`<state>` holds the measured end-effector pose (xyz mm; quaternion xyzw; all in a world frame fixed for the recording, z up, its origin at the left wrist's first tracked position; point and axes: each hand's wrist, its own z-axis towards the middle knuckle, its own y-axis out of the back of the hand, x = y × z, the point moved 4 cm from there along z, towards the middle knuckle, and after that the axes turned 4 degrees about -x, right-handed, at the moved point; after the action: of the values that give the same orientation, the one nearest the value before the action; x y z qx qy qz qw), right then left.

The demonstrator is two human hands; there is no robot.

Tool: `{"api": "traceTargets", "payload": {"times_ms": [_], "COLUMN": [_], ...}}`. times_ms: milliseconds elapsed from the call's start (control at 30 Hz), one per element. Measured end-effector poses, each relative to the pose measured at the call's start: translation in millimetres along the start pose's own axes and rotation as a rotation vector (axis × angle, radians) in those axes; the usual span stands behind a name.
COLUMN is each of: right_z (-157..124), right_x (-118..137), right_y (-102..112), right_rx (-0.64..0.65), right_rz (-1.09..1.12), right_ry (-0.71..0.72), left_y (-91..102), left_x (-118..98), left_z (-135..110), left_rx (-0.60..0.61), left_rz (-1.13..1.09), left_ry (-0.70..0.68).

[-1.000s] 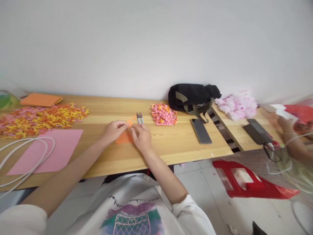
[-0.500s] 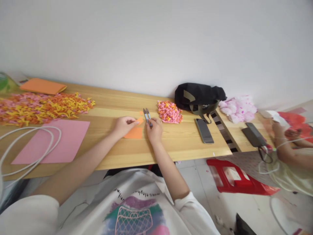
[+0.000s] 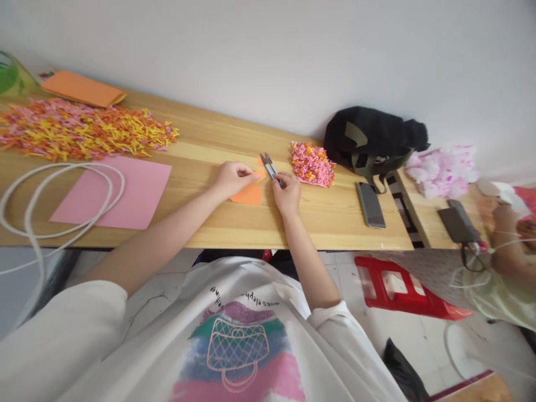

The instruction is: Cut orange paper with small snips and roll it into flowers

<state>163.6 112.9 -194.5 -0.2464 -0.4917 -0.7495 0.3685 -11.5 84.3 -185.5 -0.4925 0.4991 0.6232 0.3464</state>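
Between thumb and fingers my left hand (image 3: 233, 177) pinches a small orange paper piece (image 3: 260, 175). A larger orange paper square (image 3: 248, 195) lies on the wooden table just below it. My right hand (image 3: 287, 194) is closed around blue-handled thread snips (image 3: 271, 166), whose two dark blades point away from me and stand slightly apart. A further small bit of orange paper lies near the blade tips. Right of the snips sits a pile of pink and orange paper pieces (image 3: 312, 164).
A long heap of yellow, orange and pink pieces (image 3: 96, 129) covers the left, with folded orange paper (image 3: 82, 88) behind. White cable (image 3: 29, 215) loops over a pink sheet (image 3: 138, 192). On the right are a black bag (image 3: 368, 137), a phone (image 3: 371, 205) and another person's arm (image 3: 508, 234).
The whole view has tilted downward and shifted, so the table sits higher in the picture. Both hands keep their hold on the orange paper piece and the snips.
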Motion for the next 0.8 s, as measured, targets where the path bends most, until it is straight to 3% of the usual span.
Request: {"api": "traceTargets", "payload": {"times_ms": [467,600,800], "right_z": [3.7,14.2,32.3], "right_x": [9.7,20.8,35.8], "right_y": [4.5,2.7,-4.8], "right_rx": [0.035,0.198,0.307], "right_rz": [-0.113,-0.386,-0.386], "right_ry": [-0.079,-0.078,-0.094], "left_y": [-0.5,0.7,3.9], "left_x": [1.7,-0.2,-3.8], "left_z": [-2.2,-3.1,-4.0], "left_rx": [0.052,0.049,0.023], "left_rz": [-0.044,-0.059,-0.103], "left_ry": [-0.004,-0.037,-0.05]}}
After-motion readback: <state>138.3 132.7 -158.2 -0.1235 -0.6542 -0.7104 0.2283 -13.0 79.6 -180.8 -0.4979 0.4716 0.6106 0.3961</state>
